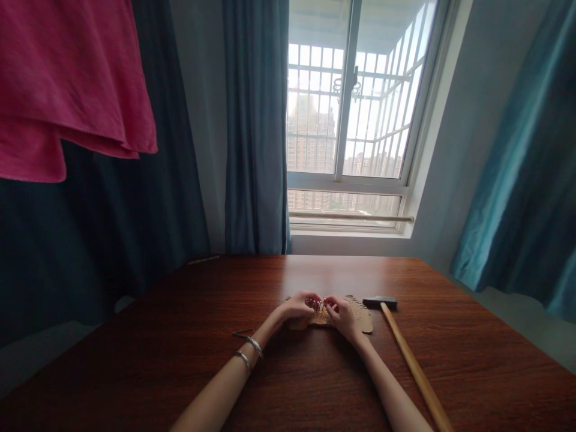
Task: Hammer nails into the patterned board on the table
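Observation:
A flat piece of brown cardboard (361,316) lies on the wooden table, dotted with many small holes or specks. Over its left half my left hand (300,305) bends inward, thumb and fingers curled together. My right hand (341,313) faces it from the other side, also with fingers pinched, and the fingertips of both nearly meet. Small pale and reddish bits show between the fingertips, too small to name. Two silver bangles circle my left wrist. The hands hide much of the cardboard's left and middle parts.
To the right lies a hammer with a dark head (380,302) and a long wooden handle (416,372). A thin dark bent rod (243,333) rests beside my left wrist. Behind the table (216,300) are blue curtains (256,132) and a window. A pink cloth (76,78) hangs upper left.

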A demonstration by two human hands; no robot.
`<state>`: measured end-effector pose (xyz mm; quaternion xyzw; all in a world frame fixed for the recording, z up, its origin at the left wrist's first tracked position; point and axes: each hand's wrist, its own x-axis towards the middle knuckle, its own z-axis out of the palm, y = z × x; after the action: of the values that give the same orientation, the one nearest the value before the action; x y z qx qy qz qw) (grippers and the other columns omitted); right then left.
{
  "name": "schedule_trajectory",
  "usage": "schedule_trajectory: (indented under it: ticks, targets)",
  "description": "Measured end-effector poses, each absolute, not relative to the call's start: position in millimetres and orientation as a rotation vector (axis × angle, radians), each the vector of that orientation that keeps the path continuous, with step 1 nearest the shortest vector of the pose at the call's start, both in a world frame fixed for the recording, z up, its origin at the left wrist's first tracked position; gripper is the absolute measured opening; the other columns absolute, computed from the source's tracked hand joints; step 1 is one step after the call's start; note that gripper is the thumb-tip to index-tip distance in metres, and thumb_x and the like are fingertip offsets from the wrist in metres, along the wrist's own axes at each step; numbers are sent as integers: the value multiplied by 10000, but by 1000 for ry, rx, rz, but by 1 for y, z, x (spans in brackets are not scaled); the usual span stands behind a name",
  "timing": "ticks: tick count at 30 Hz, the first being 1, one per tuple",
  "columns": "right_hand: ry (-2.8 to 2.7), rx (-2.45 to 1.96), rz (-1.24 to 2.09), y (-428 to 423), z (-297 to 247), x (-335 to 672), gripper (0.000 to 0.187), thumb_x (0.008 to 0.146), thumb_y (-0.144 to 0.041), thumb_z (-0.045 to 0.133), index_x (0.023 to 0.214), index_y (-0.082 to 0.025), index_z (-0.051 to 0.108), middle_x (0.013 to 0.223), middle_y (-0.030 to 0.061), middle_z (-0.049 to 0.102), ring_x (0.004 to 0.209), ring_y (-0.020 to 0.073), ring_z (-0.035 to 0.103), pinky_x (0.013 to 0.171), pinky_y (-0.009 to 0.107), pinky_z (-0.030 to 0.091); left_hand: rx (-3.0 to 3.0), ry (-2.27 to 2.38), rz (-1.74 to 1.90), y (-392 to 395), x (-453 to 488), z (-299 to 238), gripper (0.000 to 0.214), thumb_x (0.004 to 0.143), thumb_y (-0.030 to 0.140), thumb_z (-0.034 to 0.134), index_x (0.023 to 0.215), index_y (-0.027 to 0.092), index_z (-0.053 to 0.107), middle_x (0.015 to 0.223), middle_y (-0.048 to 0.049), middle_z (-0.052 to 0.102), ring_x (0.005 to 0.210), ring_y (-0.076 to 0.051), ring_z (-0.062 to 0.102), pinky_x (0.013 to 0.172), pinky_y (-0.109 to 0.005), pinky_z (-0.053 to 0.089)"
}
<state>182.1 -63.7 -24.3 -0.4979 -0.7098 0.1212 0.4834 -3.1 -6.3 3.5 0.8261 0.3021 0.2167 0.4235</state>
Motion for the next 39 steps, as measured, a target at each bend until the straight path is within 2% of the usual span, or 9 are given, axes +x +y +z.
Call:
schedule_trajectory:
  ticks: [4, 10, 25, 39]
  targets:
    - [-1726, -1224, 300, -64, -24, 182, 151, 788, -180, 523, 760, -204, 669, 725, 35, 678, 656, 148, 598, 605, 227, 469, 2105, 781, 574, -4, -1, -2, 364, 635, 158, 618, 996, 132, 655, 790, -3, 630, 731, -131, 547, 661, -215, 438]
    - [-1724, -1220, 303, -62, -26, 182, 163, 796, -211, 515, 763, -196, 674, 722, 40, 685, 627, 148, 605, 602, 236, 471, 2204, 912, 716, 0, 11, -21, 220, 671, 231, 629, 849, 119, 694, 754, -3, 642, 730, -129, 549, 664, -198, 421]
    - [-1741, -1181, 306, -63, -25, 182, 157, 791, -182, 512, 751, -201, 663, 729, 30, 668, 641, 145, 599, 599, 234, 465, 2174, 1030, 779, -4, 18, -19, 191, 689, 266, 622, 785, 126, 709, 719, -6, 667, 710, -131, 561, 628, -174, 393]
    - [-1758, -1174, 303, -66, -22, 182, 158, 803, -176, 514, 757, -209, 661, 732, 26, 655, 646, 138, 595, 605, 227, 469, 2133, 1020, 761, -5, 17, -16, 191, 683, 291, 617, 726, 123, 697, 651, 13, 617, 675, -122, 527, 590, -173, 365]
